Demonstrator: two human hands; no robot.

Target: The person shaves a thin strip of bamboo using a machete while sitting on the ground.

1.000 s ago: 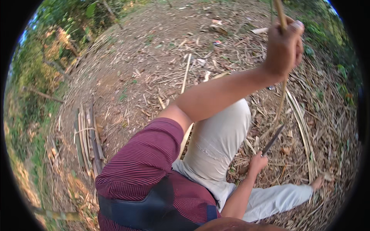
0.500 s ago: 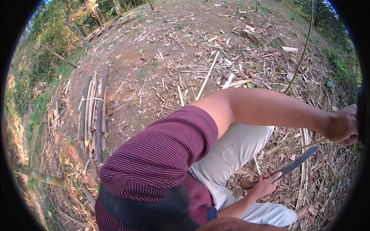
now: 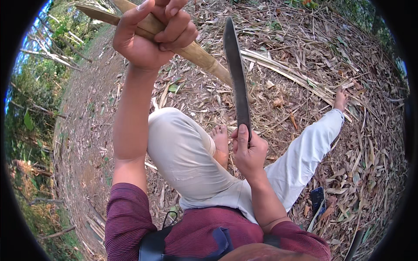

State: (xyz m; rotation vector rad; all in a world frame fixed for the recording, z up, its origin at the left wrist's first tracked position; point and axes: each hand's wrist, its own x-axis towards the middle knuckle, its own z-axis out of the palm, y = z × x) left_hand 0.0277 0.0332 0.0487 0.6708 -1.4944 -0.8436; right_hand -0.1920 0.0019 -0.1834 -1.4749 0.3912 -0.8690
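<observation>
My left hand (image 3: 153, 37) is raised at the upper left, its fingers closed round a split length of bamboo (image 3: 204, 60). The bamboo slants down to the right, and its lower end passes near or behind the blade. Another pointed end of bamboo (image 3: 99, 15) sticks out to the left of the hand; whether it is the same piece I cannot tell. In front of my belly my right hand (image 3: 251, 152) grips a machete (image 3: 237, 74), thumb along the base of the dark blade. The blade stands nearly upright with its tip away from me. The handle is hidden by my fist.
Long split bamboo strips (image 3: 289, 75) lie on the ground beyond my legs, running to my bare right foot (image 3: 340, 99). A dark phone (image 3: 318, 201) rests on dry leaves at my right. Brush (image 3: 43, 91) borders the ground on the left.
The view has swung to the right. My left hand, earlier at the far right edge, now shows at the upper left with the bamboo. The machete has turned more upright in my right hand.
</observation>
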